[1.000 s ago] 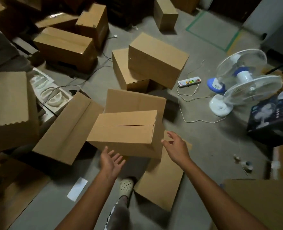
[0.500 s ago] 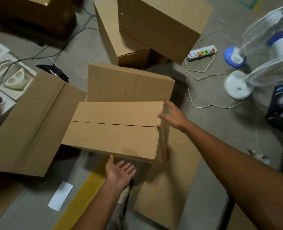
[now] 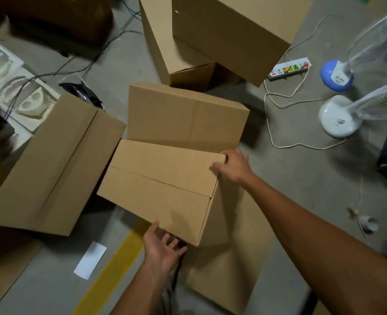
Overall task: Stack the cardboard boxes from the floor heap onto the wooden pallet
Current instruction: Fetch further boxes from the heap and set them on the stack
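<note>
Concrete floor (image 3: 301, 178) fills the view and carries a loose heap of cardboard. The middle box (image 3: 163, 189) serves as the marker for everything else: it sits tilted in the heap, top flaps closed, with its near corner raised off the floor.

To its left lies a long box (image 3: 51, 169), slanted, its upper end touching the middle box's left corner. Beyond it, two stacked boxes (image 3: 228, 30) stand, the upper one tipped over the lower. Directly behind and against the middle box is a rear box (image 3: 183, 114). A flat cardboard sheet (image 3: 228, 276) lies under its near right side.

Well off to its right stand two white fans (image 3: 337, 117), one with a blue base. Far to its left lies a white foam tray (image 3: 17, 87) with dark cables running over it.

The right hand (image 3: 233, 165) grips the middle box's far right corner, thumb on the top face and fingers (image 3: 238, 153) curled over the edge. The left hand (image 3: 160, 245) is palm up at the near edge, fingers spread and straight, their tips in the shadow beneath the box.

Behind and right of the middle box lies a white power strip (image 3: 289, 69) with its cord looping. A yellow line (image 3: 110, 269) and a white paper slip (image 3: 90, 260) lie just in front of it.
</note>
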The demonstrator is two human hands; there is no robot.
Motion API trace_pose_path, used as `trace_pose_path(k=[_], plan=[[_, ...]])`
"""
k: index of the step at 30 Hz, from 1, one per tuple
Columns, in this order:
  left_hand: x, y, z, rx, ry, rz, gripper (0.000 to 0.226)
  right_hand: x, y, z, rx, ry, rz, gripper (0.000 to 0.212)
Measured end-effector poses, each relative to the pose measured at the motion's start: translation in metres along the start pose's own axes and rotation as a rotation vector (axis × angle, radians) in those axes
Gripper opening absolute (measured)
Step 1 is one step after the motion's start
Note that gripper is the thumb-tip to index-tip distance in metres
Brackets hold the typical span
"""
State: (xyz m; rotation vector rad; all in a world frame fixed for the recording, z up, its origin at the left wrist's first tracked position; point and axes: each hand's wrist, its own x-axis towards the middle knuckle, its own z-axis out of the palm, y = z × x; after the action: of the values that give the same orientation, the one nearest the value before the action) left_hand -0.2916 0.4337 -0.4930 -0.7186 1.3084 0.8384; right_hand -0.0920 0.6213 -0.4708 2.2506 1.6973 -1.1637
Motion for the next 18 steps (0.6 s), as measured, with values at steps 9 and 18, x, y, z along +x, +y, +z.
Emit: trace_pose_path(k=[9, 18], plan=[[-0.095, 0.003, -0.054, 0.155, -0.055, 0.274, 0.030, -0.126, -0.010, 0.002, 0.289, 0.037, 0.173, 0.062], [-0.219, 0.021, -0.077, 0.709, -0.288, 0.552, 0.056, -0.318, 0.031, -0.018, 0.640, 0.139, 0.230, 0.085]])
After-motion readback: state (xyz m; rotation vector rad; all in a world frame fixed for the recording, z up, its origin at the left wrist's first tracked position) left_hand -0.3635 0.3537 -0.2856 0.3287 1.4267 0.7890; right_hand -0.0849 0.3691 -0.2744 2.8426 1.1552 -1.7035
